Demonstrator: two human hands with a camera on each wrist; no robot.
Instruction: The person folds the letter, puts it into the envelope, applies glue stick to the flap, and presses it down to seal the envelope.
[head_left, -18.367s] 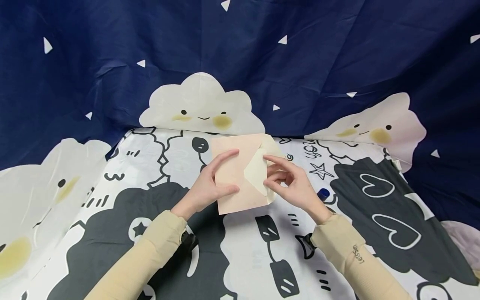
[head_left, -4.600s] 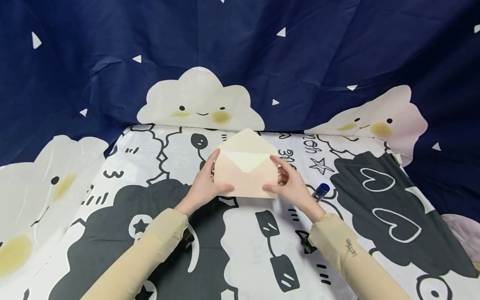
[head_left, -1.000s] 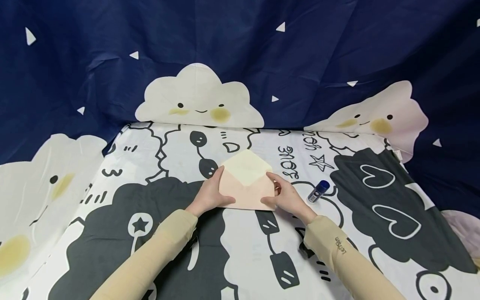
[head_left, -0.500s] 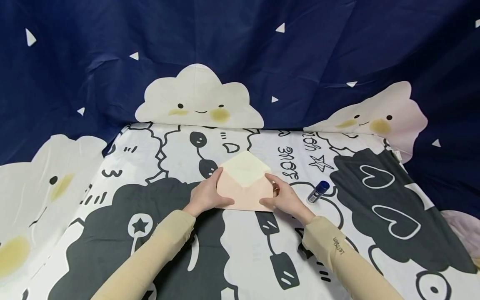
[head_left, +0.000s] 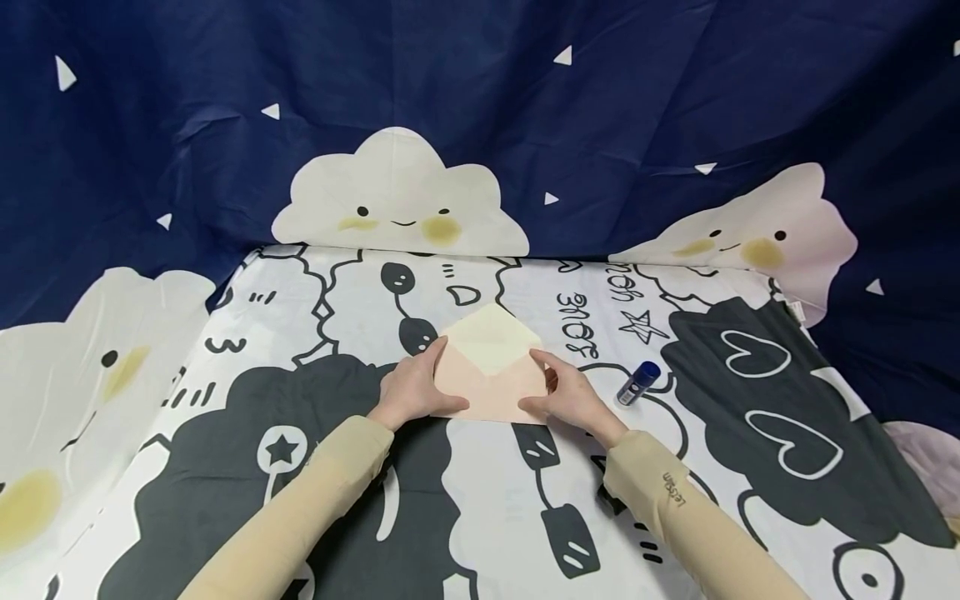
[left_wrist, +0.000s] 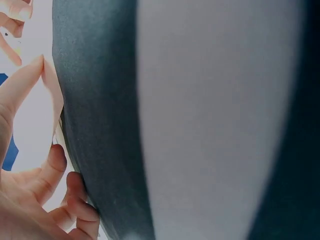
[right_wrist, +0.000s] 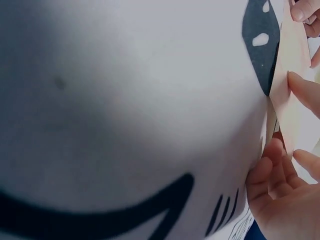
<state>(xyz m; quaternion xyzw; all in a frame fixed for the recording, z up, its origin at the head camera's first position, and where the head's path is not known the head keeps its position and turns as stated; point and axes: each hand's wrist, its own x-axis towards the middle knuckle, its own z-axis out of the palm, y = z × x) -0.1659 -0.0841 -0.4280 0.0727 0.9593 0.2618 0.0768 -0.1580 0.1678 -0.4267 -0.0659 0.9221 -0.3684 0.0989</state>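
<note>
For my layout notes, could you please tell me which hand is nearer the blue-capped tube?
The right hand: it grips the right edge of the envelope, just left of the blue-capped tube. The left hand is farther, across at the envelope's left edge.

Envelope: matt, smooth paper, flap likewise. Glue stick: plastic-looking, glossy cap. Printed sheet: cloth, matt, mostly smooth. Navy backdrop: cloth, faint sheen, lightly creased. Sleeves: matt cloth, softly wrinkled.
</note>
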